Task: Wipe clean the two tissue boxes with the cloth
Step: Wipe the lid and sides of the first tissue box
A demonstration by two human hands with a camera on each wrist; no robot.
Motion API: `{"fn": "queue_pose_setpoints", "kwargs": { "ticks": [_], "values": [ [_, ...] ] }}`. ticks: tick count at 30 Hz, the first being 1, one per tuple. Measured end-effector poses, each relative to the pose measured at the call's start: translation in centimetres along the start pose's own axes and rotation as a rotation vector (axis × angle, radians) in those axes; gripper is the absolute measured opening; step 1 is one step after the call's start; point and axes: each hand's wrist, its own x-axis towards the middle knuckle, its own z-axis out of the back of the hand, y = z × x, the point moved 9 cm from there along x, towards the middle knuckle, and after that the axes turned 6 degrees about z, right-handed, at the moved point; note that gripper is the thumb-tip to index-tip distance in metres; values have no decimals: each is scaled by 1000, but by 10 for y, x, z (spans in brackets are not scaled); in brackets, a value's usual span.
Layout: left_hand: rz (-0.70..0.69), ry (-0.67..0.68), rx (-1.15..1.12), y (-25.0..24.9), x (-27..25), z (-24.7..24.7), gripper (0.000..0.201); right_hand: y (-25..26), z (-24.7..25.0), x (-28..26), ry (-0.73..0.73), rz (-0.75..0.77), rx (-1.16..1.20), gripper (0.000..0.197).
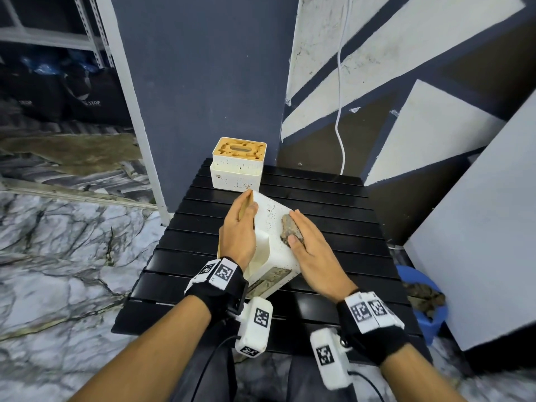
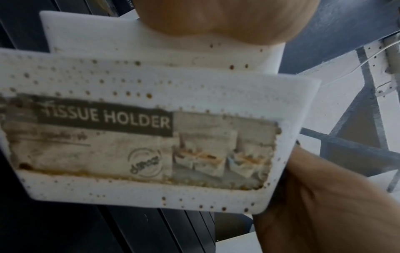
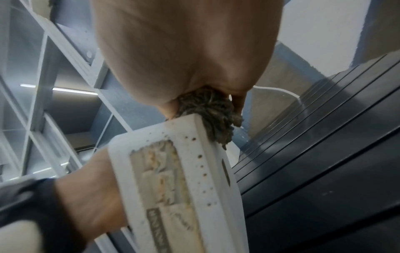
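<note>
A white speckled tissue box [image 1: 269, 224] lies tilted at the middle of the black slatted table [image 1: 333, 210]. My left hand [image 1: 240, 227] grips its left side, fingers along the wooden lid, thumb on the white face. My right hand [image 1: 310, 245] holds a brown cloth [image 1: 290, 230] against the box's upper right face, the thumb over the cloth. The left wrist view shows the stained "TISSUE HOLDER" label [image 2: 138, 145]. In the right wrist view the cloth [image 3: 212, 116] bunches between palm and box edge [image 3: 194, 137]. The second tissue box [image 1: 237, 166] stands upright behind, its top stained orange.
A blue bucket [image 1: 429, 320] with more rags sits on the floor right of the table. A grey board [image 1: 478, 242] leans at the right. A white cable [image 1: 339, 111] hangs down the wall behind. Metal shelving [image 1: 95, 39] stands at the back left.
</note>
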Motion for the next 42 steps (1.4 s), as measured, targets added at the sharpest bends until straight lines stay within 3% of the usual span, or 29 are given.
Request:
{"fn": "queue_pose_setpoints", "kwargs": {
  "ticks": [5, 12, 21, 26, 34, 42],
  "values": [
    [-4, 1, -4, 1, 1, 0, 38, 25, -9, -38, 18, 112, -105, 53],
    [-7, 6, 28, -2, -1, -4, 37, 16, -7, 15, 37, 67, -113, 50],
    [5, 4, -20, -2, -1, 4, 42, 48, -19, -25, 36, 164, -135, 52],
    [19, 17, -27, 0, 1, 8, 34, 41, -18, 18, 27, 123, -106, 50],
    [-1, 12, -31, 1, 2, 6, 40, 37, -14, -12, 34, 109, -98, 50],
    [-9, 52, -21, 1, 5, -4, 39, -16, 6, 53, 17, -72, -117, 48]
  ]
}}
